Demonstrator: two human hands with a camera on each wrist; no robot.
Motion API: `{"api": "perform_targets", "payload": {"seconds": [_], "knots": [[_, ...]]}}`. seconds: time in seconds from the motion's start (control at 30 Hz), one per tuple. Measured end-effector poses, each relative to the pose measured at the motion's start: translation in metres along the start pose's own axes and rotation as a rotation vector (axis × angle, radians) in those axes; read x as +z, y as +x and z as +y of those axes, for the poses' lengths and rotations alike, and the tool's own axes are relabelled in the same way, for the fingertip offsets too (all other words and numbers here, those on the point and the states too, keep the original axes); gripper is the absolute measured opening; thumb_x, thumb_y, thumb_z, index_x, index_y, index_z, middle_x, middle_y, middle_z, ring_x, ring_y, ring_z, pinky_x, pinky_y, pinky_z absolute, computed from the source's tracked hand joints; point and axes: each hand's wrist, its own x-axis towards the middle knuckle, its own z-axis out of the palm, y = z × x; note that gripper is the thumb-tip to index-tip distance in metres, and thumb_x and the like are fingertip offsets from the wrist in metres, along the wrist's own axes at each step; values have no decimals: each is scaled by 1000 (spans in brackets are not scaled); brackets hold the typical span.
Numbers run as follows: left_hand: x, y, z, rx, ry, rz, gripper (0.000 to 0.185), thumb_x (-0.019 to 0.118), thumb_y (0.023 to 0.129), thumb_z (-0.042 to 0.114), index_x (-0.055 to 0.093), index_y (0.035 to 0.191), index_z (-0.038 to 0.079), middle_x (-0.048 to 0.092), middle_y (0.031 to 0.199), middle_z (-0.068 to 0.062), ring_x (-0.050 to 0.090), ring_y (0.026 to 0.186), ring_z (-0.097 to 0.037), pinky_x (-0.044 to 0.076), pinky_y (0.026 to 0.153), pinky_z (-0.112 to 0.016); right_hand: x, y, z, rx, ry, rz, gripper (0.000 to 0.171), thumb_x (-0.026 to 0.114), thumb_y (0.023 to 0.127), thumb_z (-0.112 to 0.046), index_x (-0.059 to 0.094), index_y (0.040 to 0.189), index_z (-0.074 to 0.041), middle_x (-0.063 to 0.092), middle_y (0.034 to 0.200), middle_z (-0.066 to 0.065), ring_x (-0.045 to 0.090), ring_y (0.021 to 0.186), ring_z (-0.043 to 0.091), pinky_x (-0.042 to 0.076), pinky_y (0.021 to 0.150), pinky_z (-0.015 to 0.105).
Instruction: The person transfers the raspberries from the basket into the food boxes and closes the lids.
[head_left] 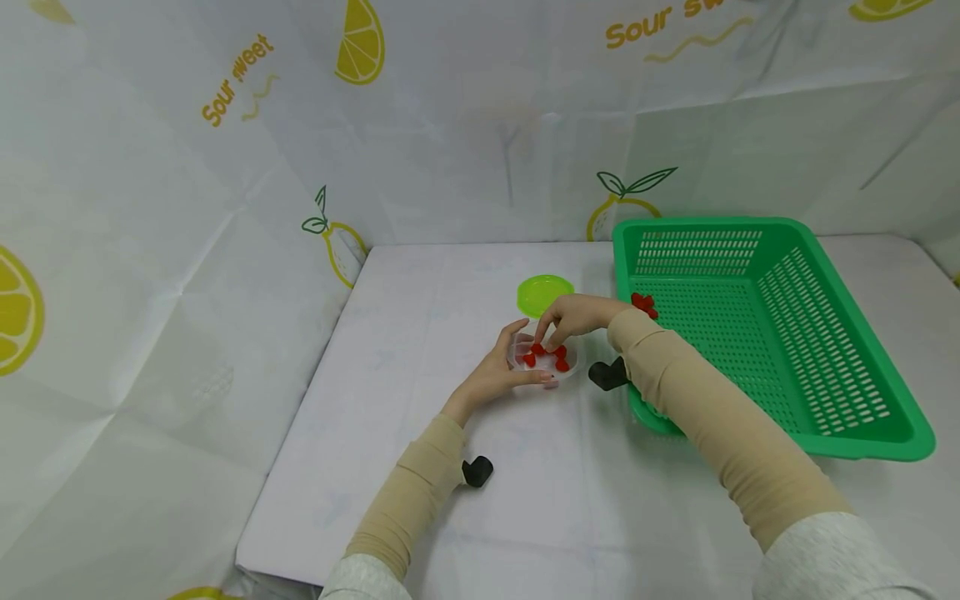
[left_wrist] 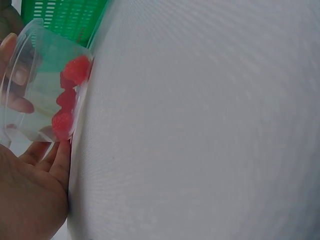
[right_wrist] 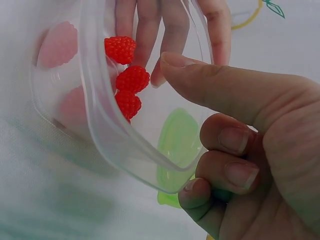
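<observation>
A clear plastic container (head_left: 574,360) with several red raspberries (head_left: 562,365) inside sits on the white table. My left hand (head_left: 491,375) grips it from the left, the thumb along its near side and the fingers around the far side. From above, my right hand (head_left: 576,315) reaches into the container. Its thumb (right_wrist: 200,80) extends close to a raspberry (right_wrist: 133,79), with nothing held, while other fingers curl outside the rim. Through the clear wall (left_wrist: 50,50), raspberries (left_wrist: 77,69) show on the container's bottom in the left wrist view.
A bright green lid (head_left: 543,295) lies just behind the container. On the right stands a large green basket (head_left: 817,275), partly under my right forearm, with small red pieces (head_left: 643,305) at its left side. A lemon-printed sheet (head_left: 465,150) hangs behind the table.
</observation>
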Motion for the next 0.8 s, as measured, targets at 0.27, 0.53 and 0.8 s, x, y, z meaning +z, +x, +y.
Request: {"api": "perform_targets", "payload": {"seconds": [0.27, 0.53, 0.8], "knots": [[0, 0, 0, -12, -11, 0, 88, 76, 73, 45, 16, 137, 54, 38, 143, 4, 35, 133, -20, 33, 105, -49, -2, -3, -4, 4, -4, -20, 29, 63, 86, -16, 66, 113, -8, 54, 75, 1, 47, 73, 17, 37, 63, 25], [-1, 0, 0, 0, -25, -14, 91, 76, 75, 38, 14, 142, 45, 44, 139, 6, 38, 131, -17, 35, 104, -49, -8, -7, -9, 0, -11, -11, 29, 60, 89, -22, 65, 115, -10, 62, 95, 8, 50, 87, 19, 42, 74, 29], [0, 2, -2, 31, -41, -19, 90, 76, 76, 36, 15, 143, 42, 40, 141, 8, 40, 129, -13, 37, 103, -44, -19, -16, -9, -18, -1, 48, 30, 60, 90, -28, 65, 115, -13, 60, 94, 7, 49, 84, 20, 42, 70, 27]]}}
